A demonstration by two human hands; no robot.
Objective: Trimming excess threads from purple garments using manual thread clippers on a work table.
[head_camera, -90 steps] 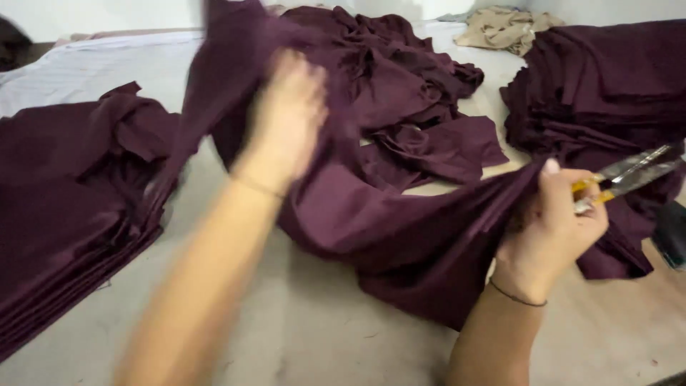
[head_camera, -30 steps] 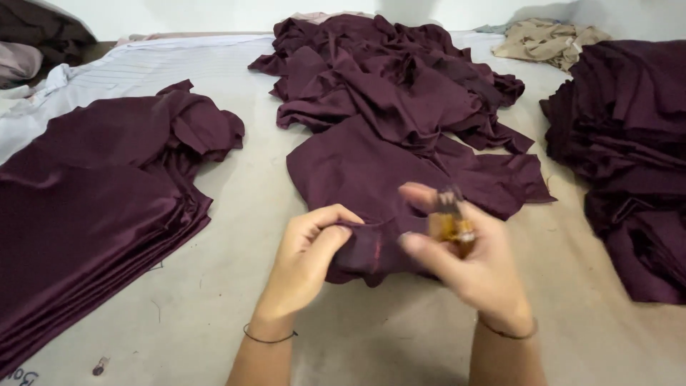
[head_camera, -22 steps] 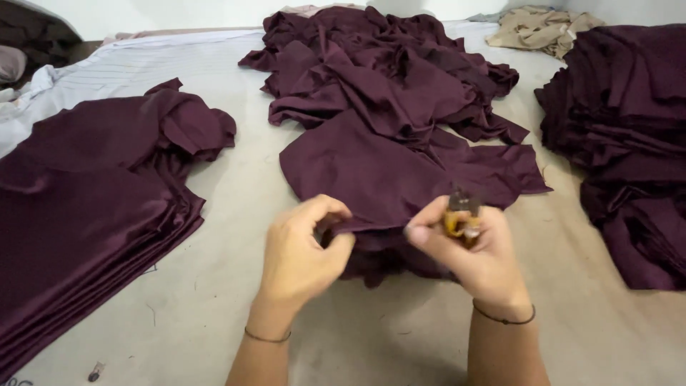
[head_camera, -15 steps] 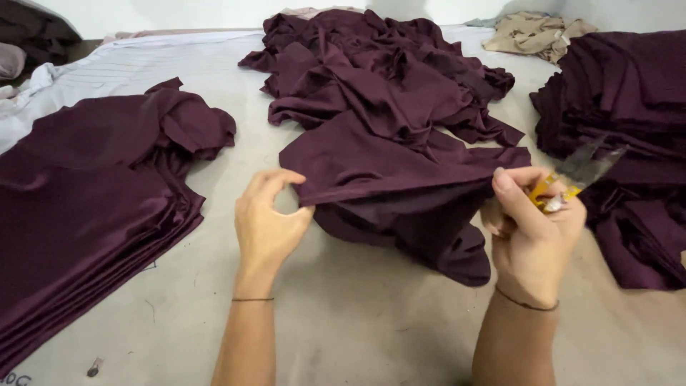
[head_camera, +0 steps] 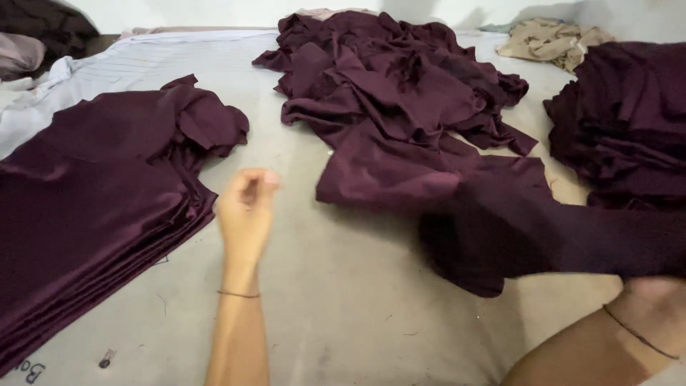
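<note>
- Left hand point(head_camera: 245, 207): raised over the bare grey table point(head_camera: 343, 307) at near centre, fingers loosely curled toward the thumb, pinching nothing that can be seen; a thin bracelet point(head_camera: 238, 294) circles the wrist.
- Right hand point(head_camera: 661, 289): at the near right edge, almost wholly hidden under a maroon fabric piece point(head_camera: 514, 229); whether its fingers are closed on the cloth cannot be told, though the cloth drapes over it and lifts off the table there.
- Maroon fabric piece: lies right of centre, its far part flat on the table, its near right part blurred and raised. It folds and sags freely, so it is judged soft, light and limp, with a slight sheen that suggests a smooth, somewhat slippery weave. A hold at an edge or corner, pinched between thumb and fingers, would likely serve best; a grip in the middle would only bunch it.
- Neat stack of maroon pieces point(head_camera: 93, 214): left of the left hand, edges aligned.
- Loose heap of maroon pieces point(head_camera: 400, 78): far centre, crumpled.
- Second maroon pile point(head_camera: 629, 121): far right.
- Beige cloth point(head_camera: 554, 43): far right corner.
- Striped pale sheet point(head_camera: 107, 61): far left.
</note>
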